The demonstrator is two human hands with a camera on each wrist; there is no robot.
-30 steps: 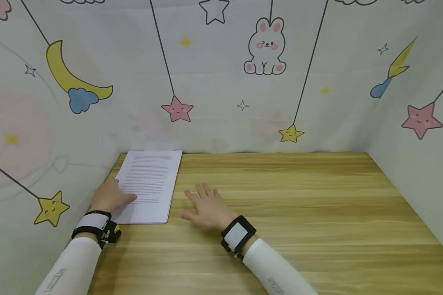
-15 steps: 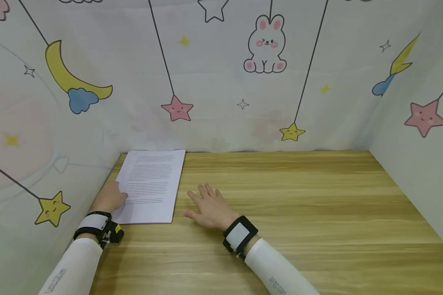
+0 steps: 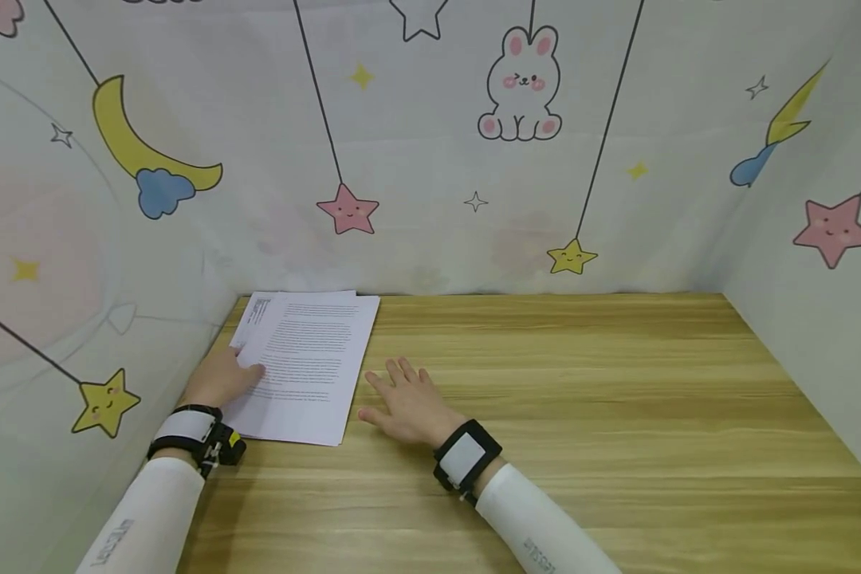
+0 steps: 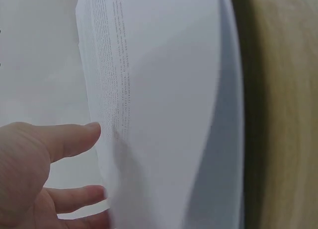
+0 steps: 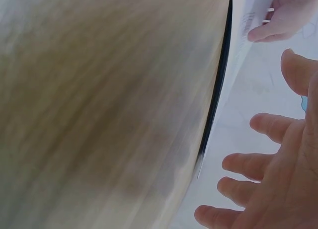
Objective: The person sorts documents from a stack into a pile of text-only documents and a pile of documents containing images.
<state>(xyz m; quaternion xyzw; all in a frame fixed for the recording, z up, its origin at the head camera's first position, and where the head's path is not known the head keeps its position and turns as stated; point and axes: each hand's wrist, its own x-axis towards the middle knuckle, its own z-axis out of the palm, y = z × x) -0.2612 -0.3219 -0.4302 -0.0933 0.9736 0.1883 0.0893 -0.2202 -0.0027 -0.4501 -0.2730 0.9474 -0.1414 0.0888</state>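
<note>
A stack of printed paper sheets (image 3: 308, 351) lies at the table's back left corner. Its top sheet sits askew, showing a strip of the page beneath at the upper left. My left hand (image 3: 222, 379) is at the stack's left edge, thumb over the margin and fingertips right at the side. In the left wrist view the sheet (image 4: 164, 90) bows up along one edge, with a shadowed gap below, while the thumb and fingers (image 4: 74, 139) reach out fairly straight. My right hand (image 3: 412, 406) rests palm down on the wood, fingers spread, just right of the sheets and holding nothing.
The wood-grain table (image 3: 581, 399) spreads to the right and front. White cloth walls (image 3: 430, 159) with printed stars, a moon and a rabbit close in the back and both sides. Each wrist carries a black strapped band (image 3: 466, 458).
The top sheet has slid right and turned slightly, uncovering part of a page below. My left thumb drew in, then reached back over the paper. The right hand has stayed nearly still.
</note>
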